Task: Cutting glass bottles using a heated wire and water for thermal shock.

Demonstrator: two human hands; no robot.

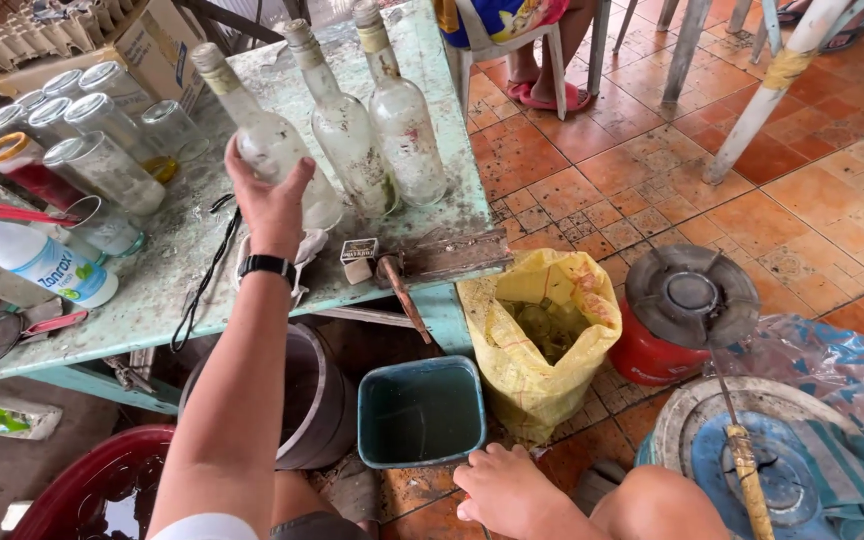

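Note:
My left hand is raised onto the pale green table and grips a clear glass bottle that stands upright near the table's middle. A black watch sits on that wrist. Two more clear bottles stand right beside it, to the right. My right hand rests low on the tiled floor by my knee, fingers curled and apart, just below a teal square bucket; it holds nothing.
Several glass jars and a white plastic bottle crowd the table's left. A yellow sack, red stove, grey bucket and red basin stand on the floor. Another person's feet and chair legs are behind.

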